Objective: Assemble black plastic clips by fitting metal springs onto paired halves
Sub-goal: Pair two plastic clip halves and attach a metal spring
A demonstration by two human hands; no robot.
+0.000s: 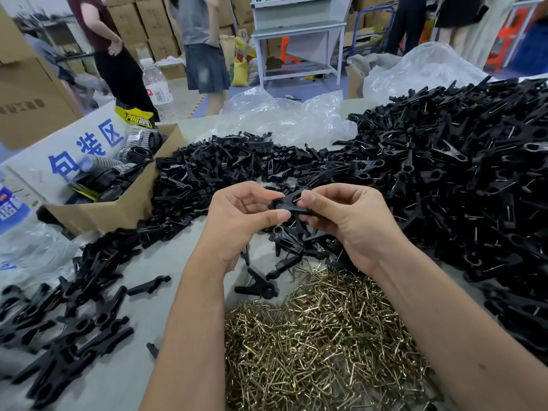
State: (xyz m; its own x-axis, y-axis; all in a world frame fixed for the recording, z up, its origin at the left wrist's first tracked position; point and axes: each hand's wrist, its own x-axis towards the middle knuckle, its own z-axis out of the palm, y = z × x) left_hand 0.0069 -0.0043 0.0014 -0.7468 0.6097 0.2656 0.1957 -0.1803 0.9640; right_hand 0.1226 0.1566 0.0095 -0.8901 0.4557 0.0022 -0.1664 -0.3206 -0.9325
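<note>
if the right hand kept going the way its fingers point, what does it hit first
The right hand points left across the held clip, so it would likely meet the left hand first, since both grip that clip; depth is unclear.

A: What did both hands have?
B: One black clip (292, 200) held up between them. Left hand (241, 218) pinched its ringed end w/ thumb & fingers, right hand (344, 216) gripped the other end, thumb on top.
A: Springs?
B: Brassy pile of metal springs (320, 336) lay on the table (189, 256) just below the wrists.
A: Other stock?
B: Loose clip halves (225, 167) heaped behind the hands, big heap of clips (462, 161) at right, more at left. Cardboard box (118, 203) sat far left, clear plastic bags (284, 114) at back
</note>
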